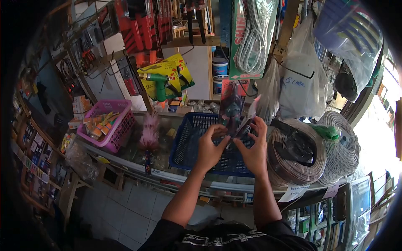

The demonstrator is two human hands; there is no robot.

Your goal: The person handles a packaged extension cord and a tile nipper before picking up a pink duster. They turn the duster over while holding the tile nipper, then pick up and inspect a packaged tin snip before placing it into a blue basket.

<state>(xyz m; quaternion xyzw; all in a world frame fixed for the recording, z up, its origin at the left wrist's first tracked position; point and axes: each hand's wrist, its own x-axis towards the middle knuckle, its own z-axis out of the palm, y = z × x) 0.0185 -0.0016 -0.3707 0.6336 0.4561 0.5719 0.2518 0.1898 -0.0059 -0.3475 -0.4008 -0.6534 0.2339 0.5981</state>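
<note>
Both of my hands are raised over a dark blue plastic basket [178,152] on the glass counter. My left hand [209,148] is closed, fingers curled and thumb forward, at the lower edge of a dark item in a clear pack with a red card [231,104]. My right hand [256,148] grips a thin, shiny clear pack [250,118], tilted beside the first one. What is inside the packs is too dark to make out. The blue basket's floor lies partly behind my forearms and hands.
Left of the blue basket are a pink feather duster [149,131] and a pink basket [109,140] of small orange packets. Coils of cable [297,169] stand at the right. Carded goods, including a white-and-black cord [251,42], and plastic bags [299,92] hang above the counter.
</note>
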